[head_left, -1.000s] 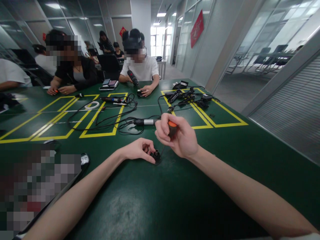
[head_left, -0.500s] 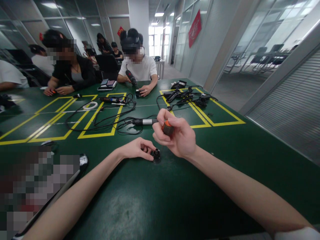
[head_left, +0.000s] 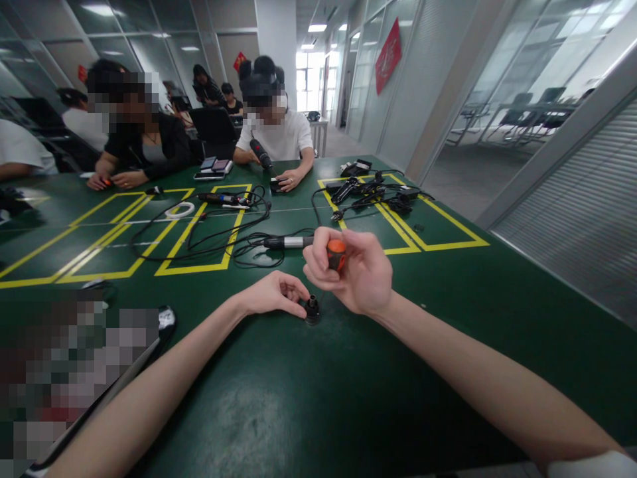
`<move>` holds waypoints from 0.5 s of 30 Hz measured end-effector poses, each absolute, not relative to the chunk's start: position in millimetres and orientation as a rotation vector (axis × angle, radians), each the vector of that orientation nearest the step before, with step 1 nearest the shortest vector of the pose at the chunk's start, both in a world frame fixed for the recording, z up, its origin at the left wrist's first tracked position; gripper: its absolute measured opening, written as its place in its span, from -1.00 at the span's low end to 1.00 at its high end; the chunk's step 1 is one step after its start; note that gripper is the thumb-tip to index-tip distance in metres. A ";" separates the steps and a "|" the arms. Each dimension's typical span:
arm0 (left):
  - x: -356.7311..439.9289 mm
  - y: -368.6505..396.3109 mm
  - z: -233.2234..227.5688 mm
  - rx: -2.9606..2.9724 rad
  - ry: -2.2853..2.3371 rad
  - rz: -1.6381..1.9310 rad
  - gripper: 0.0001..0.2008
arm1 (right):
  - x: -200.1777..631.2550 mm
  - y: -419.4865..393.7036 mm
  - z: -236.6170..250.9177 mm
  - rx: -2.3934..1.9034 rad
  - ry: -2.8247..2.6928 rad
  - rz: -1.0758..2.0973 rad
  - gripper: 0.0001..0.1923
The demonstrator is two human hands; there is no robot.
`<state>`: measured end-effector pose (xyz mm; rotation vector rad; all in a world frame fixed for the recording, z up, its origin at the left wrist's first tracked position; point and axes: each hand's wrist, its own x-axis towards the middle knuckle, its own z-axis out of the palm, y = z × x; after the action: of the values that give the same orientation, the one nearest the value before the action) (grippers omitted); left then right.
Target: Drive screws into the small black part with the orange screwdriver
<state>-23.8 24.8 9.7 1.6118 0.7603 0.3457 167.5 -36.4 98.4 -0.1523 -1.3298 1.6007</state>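
Observation:
My right hand (head_left: 355,272) is wrapped round the orange and black handle of a screwdriver (head_left: 337,254), held above the table. A thin shaft seems to run down below the fingers, though most of it is hidden. Lower and to the left, my left hand (head_left: 276,293) pinches a small round black part (head_left: 312,309) between thumb and fingertips. That part stands upright on the green table (head_left: 298,398), with a short tube rising from its top and a wider base.
Beyond my hands lie a silver and black tool (head_left: 288,243) with its cable and a pen-like tool (head_left: 223,198). Tangled black cables and adapters (head_left: 368,189) are at the back right. A co-worker (head_left: 276,133) works across the table with a power screwdriver (head_left: 261,154).
The screwdriver handle has turned in my right hand, showing more orange now. My right hand has shifted slightly; my left hand stays at the black part.

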 end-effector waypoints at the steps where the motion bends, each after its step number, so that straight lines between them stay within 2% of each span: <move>1: -23.8 24.3 10.5 1.604 0.761 0.345 -0.55 | 168.2 -36.6 98.2 -0.131 -1.321 1.604 -0.59; 5: -23.5 23.2 11.2 1.533 0.757 0.327 -0.47 | 169.9 -37.2 98.1 -0.111 -1.296 1.638 -0.72; 8: -23.3 23.4 11.3 1.584 0.759 0.324 -0.49 | 169.8 -36.9 98.8 -0.116 -1.294 1.648 -0.79; 15: -24.5 25.2 12.0 1.668 0.744 0.301 -0.43 | 167.2 -37.7 101.7 -0.125 -1.321 1.621 -0.61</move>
<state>-24.5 25.2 12.0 1.6677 0.7443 0.3008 167.2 -37.7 101.7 -0.1249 -1.3214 1.6214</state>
